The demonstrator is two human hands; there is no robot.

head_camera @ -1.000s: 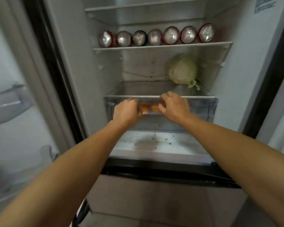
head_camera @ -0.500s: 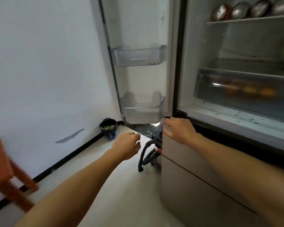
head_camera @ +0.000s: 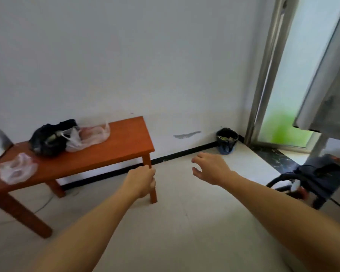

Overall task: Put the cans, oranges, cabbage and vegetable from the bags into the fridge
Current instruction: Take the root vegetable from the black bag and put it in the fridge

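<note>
Both grips empty: left hand (head_camera: 140, 182) loosely curled, right hand (head_camera: 209, 167) spread, both over the floor. Black bag (head_camera: 47, 138) and clear bag (head_camera: 88, 136) lie at counter (head_camera: 116, 146) far edge, touching; crumpled clear bag (head_camera: 17, 167) at left end.

A wooden table (head_camera: 114, 146), a dark bucket (head_camera: 226, 141) in the corner.

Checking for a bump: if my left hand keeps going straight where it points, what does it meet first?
Probably the near corner of the wooden table; the left hand overlaps its front leg in this view, though depth is unclear, so it may be short of it.
</note>
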